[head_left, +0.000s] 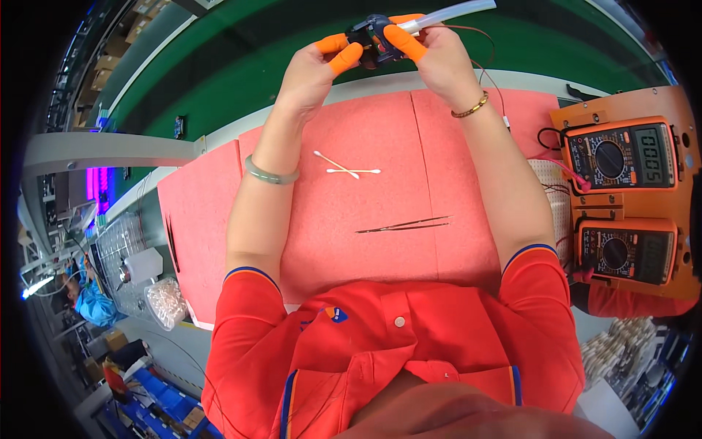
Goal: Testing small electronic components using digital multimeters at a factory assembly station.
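Note:
Both my hands are raised over the far edge of the pink foam mat (380,139), and together they hold a small dark part (371,34). My left hand (316,67) pinches its left side with orange finger cots. My right hand (431,53) grips its right side, where a clear tube (457,12) and thin red wires (484,45) lead away. A green bangle sits on my left wrist and a gold bracelet on my right.
Two cotton swabs (344,167) lie crossed on the mat, and dark tweezers (404,225) rest nearer me. Two orange multimeters (621,157) stand in an orange holder at right. A green conveyor belt (241,66) runs beyond the mat. A bag of small parts (167,301) sits at lower left.

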{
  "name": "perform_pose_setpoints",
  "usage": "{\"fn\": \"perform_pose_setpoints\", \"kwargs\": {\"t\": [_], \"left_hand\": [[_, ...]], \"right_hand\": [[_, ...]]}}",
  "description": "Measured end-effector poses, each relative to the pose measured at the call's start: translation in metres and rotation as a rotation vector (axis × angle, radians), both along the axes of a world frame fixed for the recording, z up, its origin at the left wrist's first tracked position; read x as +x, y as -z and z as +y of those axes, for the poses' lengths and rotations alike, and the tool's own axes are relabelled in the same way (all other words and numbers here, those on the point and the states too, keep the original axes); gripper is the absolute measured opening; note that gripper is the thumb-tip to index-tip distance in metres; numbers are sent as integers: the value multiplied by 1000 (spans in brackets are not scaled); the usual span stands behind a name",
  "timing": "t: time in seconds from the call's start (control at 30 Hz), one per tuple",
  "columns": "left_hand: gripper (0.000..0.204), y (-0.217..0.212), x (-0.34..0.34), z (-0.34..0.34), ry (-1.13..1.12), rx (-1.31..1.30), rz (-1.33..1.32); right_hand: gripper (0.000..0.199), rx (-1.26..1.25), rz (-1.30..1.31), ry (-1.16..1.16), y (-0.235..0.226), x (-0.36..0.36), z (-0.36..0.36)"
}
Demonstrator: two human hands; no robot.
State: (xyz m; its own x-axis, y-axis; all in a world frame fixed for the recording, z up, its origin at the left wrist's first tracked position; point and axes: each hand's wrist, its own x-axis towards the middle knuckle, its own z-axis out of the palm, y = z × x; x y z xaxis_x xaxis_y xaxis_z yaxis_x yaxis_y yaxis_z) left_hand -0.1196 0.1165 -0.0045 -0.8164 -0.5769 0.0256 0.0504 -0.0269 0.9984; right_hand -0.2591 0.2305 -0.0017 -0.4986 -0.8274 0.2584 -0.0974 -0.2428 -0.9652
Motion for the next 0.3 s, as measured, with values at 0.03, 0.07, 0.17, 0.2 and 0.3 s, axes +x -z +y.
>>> {"fn": "perform_pose_setpoints", "kwargs": {"t": [0.03,0.07,0.17,0.2,0.3], "left_hand": [[24,1,0,-1,-4,-60,-21],[24,1,0,1,-9,-59,-21],[24,-2,-1,7,-101,-222,-80],[24,-1,-2,8,-107,-222,-81],[26,9,-2,3,-205,-390,-80]], "right_hand": [[20,52,63,34,2,1,-1],[21,103,127,68,4,1,-1],[24,65,129,39,10,6,-2],[26,45,129,26,11,7,-2],[38,13,16,-74,13,4,-2]]}}
